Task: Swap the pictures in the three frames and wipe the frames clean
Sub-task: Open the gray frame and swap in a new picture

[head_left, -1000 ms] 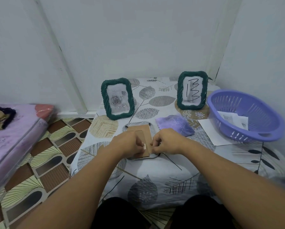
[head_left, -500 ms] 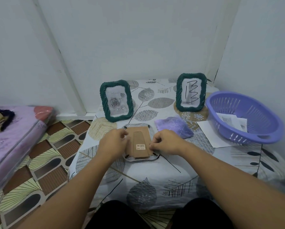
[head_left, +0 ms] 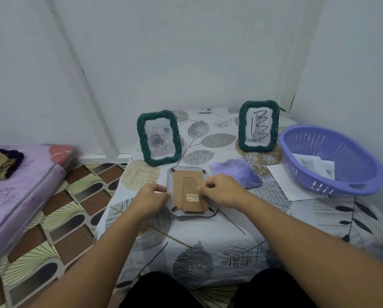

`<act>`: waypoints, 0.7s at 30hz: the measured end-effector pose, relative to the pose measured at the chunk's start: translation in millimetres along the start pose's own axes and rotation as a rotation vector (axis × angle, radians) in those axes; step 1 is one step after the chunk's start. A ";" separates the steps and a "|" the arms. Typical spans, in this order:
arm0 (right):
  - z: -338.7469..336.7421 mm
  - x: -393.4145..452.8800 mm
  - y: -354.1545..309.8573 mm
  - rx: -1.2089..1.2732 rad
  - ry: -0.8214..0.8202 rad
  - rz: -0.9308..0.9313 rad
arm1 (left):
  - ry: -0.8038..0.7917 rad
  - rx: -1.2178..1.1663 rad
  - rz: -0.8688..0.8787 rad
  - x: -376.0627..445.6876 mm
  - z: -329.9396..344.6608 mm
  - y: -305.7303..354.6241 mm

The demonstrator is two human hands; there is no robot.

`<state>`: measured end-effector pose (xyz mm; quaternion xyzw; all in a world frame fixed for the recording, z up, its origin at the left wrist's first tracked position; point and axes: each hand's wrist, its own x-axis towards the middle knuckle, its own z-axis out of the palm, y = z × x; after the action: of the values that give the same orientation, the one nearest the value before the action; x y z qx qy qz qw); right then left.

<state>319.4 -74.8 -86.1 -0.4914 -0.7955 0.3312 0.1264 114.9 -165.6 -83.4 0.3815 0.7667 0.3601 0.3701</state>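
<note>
Now, with the face-down frame (head_left: 189, 192) lying mid-desk (head_left: 208, 241), the left hand (head_left: 149, 200) should steady its edge while the right hand (head_left: 221, 192), fingers curled at the cardboard backing (head_left: 187, 187), gently turns each clip.

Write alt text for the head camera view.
Both hands, left hand and right hand, work at the sides of a face-down frame on a table. Behind it stand two green frames, with a purple cloth and purple basket to the right.
</note>
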 end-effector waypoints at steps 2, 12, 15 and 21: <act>0.5 -0.5 -2.8 0.043 0.008 0.009 | -0.019 -0.098 0.015 -1.3 -0.8 0.6; -10.2 -3.2 -45.3 0.597 0.101 0.091 | 0.027 -0.279 0.359 -32.5 7.6 34.5; -15.6 -5.9 -58.5 0.852 0.035 0.185 | 0.105 -0.055 0.506 -44.3 17.6 47.3; -13.2 -4.7 -48.4 1.229 0.091 0.254 | 0.157 0.276 0.684 -53.3 32.3 45.9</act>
<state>294.8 -87.9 -44.1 -0.4333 -0.3892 0.7191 0.3791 179.9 -181.7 -44.6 0.6330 0.6623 0.3844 0.1135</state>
